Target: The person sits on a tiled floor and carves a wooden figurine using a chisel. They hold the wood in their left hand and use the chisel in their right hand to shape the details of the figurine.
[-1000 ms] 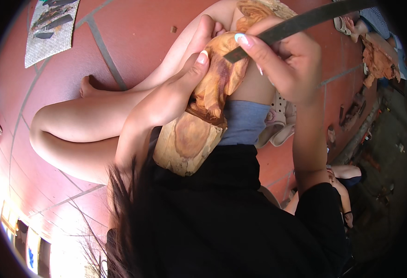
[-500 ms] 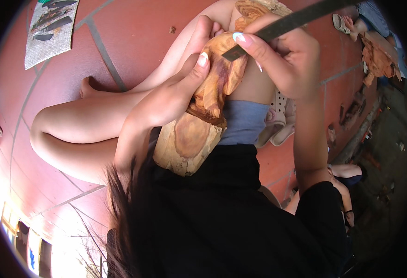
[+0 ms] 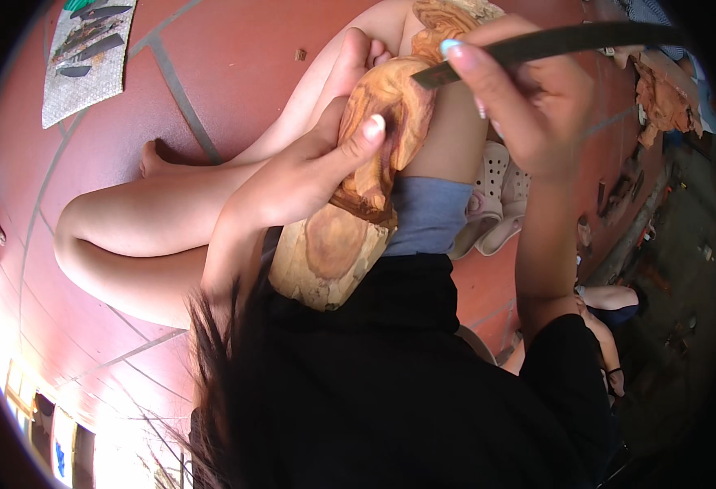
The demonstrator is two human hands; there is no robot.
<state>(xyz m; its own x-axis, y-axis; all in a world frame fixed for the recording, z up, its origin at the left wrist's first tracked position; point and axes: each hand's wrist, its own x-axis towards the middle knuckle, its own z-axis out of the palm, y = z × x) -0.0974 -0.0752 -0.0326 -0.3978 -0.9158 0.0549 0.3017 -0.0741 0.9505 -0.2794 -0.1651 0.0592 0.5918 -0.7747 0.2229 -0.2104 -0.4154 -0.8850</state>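
Red floor tiles [image 3: 129, 114] are seen; at far left, dark blades [image 3: 105, 46] are laid on a pale mat [image 3: 89, 102]. By the left hand [image 3: 305, 171], carved wood [image 3: 374, 183] is clasped, its base set against the black shirt [image 3: 407, 359]. Shaping or smoothing seems in hand: a dark curved strip [image 3: 619, 34] is pinched by the right hand [image 3: 541, 110], its end over the wood, contact unclear. Firm bracing and a controlled stroke seem called for.

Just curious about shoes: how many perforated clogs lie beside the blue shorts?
2: one clog nearer the shorts, another on its right, partly behind the right forearm; more may be hidden.
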